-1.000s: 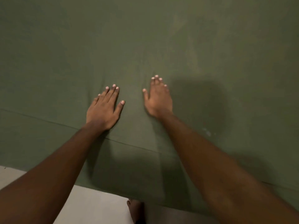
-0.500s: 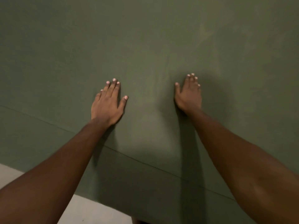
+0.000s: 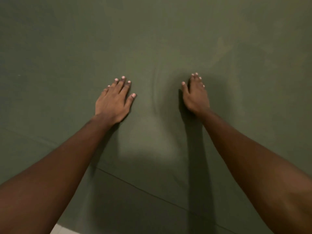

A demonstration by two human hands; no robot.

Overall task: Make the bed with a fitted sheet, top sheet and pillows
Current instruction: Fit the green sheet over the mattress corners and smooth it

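A dark green sheet [image 3: 152,39] covers the whole bed surface and fills nearly the entire view. My left hand [image 3: 113,102] lies flat on it, palm down, holding nothing. My right hand [image 3: 195,95] also presses flat on the sheet to the right, about a hand's width away. A faint curved wrinkle [image 3: 156,92] runs in the cloth between the two hands. No pillows are in view.
A seam or edge line [image 3: 143,190] of the sheet crosses diagonally below my forearms, where the cloth drops over the bed's side. A sliver of pale floor [image 3: 58,230] shows at the bottom left.
My right hand has slid to the right across the sheet, away from the left hand. Both hands reach further onto the bed, and less of the floor shows.
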